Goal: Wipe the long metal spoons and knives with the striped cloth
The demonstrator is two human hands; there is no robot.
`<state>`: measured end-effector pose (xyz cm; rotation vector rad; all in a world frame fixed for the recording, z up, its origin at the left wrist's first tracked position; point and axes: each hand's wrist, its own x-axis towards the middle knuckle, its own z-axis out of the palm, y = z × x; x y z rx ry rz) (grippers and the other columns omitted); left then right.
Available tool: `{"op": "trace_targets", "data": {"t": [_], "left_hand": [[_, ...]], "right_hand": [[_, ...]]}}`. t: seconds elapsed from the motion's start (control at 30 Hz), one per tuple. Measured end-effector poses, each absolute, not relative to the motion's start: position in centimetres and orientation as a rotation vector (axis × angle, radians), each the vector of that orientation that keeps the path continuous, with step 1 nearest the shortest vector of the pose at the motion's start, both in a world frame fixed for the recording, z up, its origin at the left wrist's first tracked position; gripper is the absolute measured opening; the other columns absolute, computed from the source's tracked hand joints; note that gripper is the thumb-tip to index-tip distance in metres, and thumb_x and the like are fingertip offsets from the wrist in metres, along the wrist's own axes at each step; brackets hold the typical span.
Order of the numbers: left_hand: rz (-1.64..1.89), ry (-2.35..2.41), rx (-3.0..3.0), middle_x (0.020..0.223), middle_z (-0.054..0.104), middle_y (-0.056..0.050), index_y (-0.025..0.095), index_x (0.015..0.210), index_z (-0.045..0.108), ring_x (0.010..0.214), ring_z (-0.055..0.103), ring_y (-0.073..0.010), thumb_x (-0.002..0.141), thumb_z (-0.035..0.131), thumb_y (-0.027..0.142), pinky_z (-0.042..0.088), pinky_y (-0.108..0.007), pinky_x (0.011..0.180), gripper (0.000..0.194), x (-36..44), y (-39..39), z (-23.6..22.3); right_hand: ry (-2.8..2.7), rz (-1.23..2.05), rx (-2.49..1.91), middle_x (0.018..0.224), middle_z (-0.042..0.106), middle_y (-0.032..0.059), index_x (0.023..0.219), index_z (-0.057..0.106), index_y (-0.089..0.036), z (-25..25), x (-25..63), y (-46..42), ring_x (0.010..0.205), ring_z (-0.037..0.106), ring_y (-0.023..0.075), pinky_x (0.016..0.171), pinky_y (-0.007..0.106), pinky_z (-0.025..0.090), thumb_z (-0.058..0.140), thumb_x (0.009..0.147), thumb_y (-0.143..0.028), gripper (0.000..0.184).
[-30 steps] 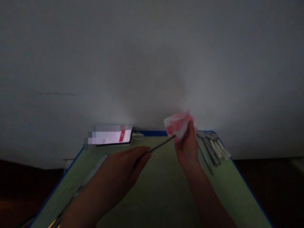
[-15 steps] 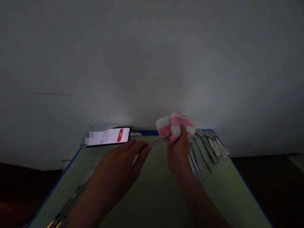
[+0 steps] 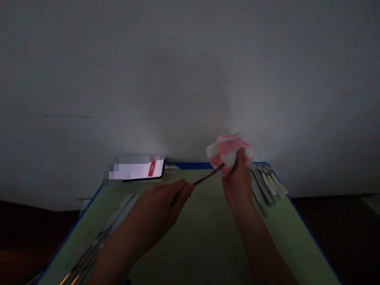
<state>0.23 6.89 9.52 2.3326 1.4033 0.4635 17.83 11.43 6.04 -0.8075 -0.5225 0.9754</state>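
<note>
My left hand is closed round one end of a slim metal piece of cutlery, which slants up to the right above the table. Its far end disappears into a pink and white cloth, so whether it is a spoon, fork or knife stays hidden. With fingers and thumb pinching, my right hand holds the bunched cloth around that end. A bare stretch of the metal shows between the two hands.
On the pale green table with its blue rim, several utensils lie at the right, some with white handles. Long metal utensils lie at the left. A lit phone with a white cable rests by the wall.
My right hand and the cloth have moved right and slightly up, away from my left hand. More bare metal shows between them. My left hand has shifted slightly right.
</note>
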Motion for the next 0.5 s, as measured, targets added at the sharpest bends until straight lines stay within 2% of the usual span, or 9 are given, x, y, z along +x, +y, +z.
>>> {"op": "trace_targets", "data": {"t": [0.1, 0.2, 0.27, 0.37, 0.5], "left_hand": [[0.458, 1.336, 2.316, 0.061, 0.061, 0.003, 0.02, 0.076, 0.058, 0.054, 0.056, -0.0125, 0.094, 0.033, 0.037, 0.038, -0.024, 0.052, 0.035, 0.4, 6.4, 9.9], [0.495, 1.294, 2.288, 0.052, 0.055, 0.004, 0.02, 0.071, 0.058, 0.046, 0.052, -0.0108, 0.094, 0.033, 0.036, 0.033, -0.023, 0.048, 0.037, 1.0, 6.0, 10.1], [0.547, 1.307, 2.262, 0.05, 0.054, 0.005, 0.02, 0.071, 0.059, 0.045, 0.051, -0.0106, 0.094, 0.033, 0.035, 0.032, -0.023, 0.047, 0.037, 1.5, 5.9, 10.1], [0.612, 1.361, 2.206, 0.054, 0.058, 0.004, 0.019, 0.075, 0.059, 0.048, 0.054, -0.0112, 0.093, 0.033, 0.033, 0.034, -0.023, 0.048, 0.035, 1.7, 6.2, 10.0], [0.567, 1.438, 2.188, 0.056, 0.06, 0.002, 0.018, 0.068, 0.058, 0.048, 0.054, -0.0126, 0.09, 0.035, 0.031, 0.035, -0.023, 0.048, 0.034, 0.9, 6.9, 9.7]], "right_hand": [[-0.431, 0.862, -0.781, 0.079, 0.064, -0.0009, 0.1, 0.056, -0.02, 7.1, 19.3, 11.8, 0.075, 0.059, 0.0132, 0.066, 0.026, 0.045, 0.047, 0.082, -0.049, 0.035], [-0.419, 0.836, -0.819, 0.075, 0.062, -0.0023, 0.098, 0.055, -0.023, 7.6, 18.5, 10.9, 0.07, 0.058, 0.0118, 0.062, 0.024, 0.044, 0.044, 0.083, -0.05, 0.033], [-0.526, 0.888, -0.918, 0.067, 0.059, -0.0021, 0.089, 0.057, -0.021, 7.4, 16.9, 10.0, 0.062, 0.054, 0.011, 0.056, 0.023, 0.041, 0.04, 0.084, -0.051, 0.034], [-0.623, 1.014, -0.987, 0.052, 0.048, -0.0048, 0.068, 0.054, -0.018, 6.7, 13.9, 8.5, 0.046, 0.04, 0.0079, 0.043, 0.02, 0.032, 0.045, 0.082, -0.051, 0.037], [-0.772, 1.248, -1.01, 0.047, 0.041, -0.0052, 0.06, 0.048, -0.018, 5.8, 11.4, 7.5, 0.044, 0.034, 0.0069, 0.041, 0.02, 0.027, 0.042, 0.083, -0.053, 0.043]]}}
